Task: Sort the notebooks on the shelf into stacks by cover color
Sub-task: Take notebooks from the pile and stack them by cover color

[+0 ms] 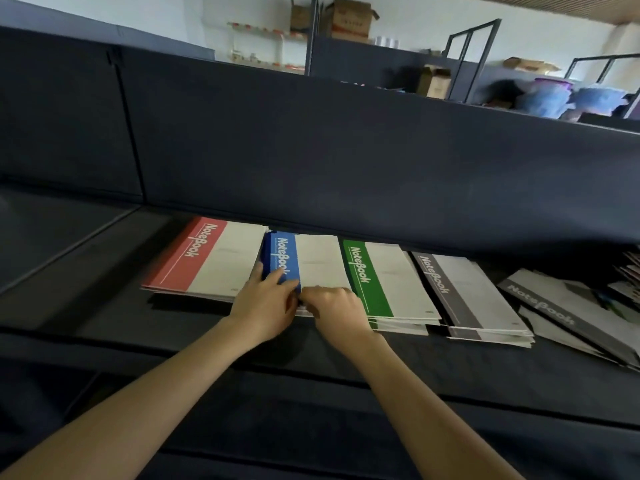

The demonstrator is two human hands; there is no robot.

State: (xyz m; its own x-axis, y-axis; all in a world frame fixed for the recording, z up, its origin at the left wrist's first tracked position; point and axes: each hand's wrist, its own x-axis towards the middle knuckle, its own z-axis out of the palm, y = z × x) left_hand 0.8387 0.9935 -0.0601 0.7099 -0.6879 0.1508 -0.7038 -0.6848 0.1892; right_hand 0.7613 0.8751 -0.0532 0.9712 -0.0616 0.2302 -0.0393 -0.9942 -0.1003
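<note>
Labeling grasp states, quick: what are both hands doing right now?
Left hand: grips the blue notebook stack at its near left corner.
Right hand: fingers curled, pinching that stack's near edge.

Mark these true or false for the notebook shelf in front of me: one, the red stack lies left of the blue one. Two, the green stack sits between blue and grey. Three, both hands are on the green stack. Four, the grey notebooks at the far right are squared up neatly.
1. The red stack lies left of the blue stack. True.
2. The green stack sits between the blue stack and the grey stack. True.
3. Both hands are on the green stack. False: the left hand and the right hand both grip the blue stack at its near edge.
4. The far-right grey notebooks are squared up. False: the loose grey notebooks lie askew and fanned out.
</note>
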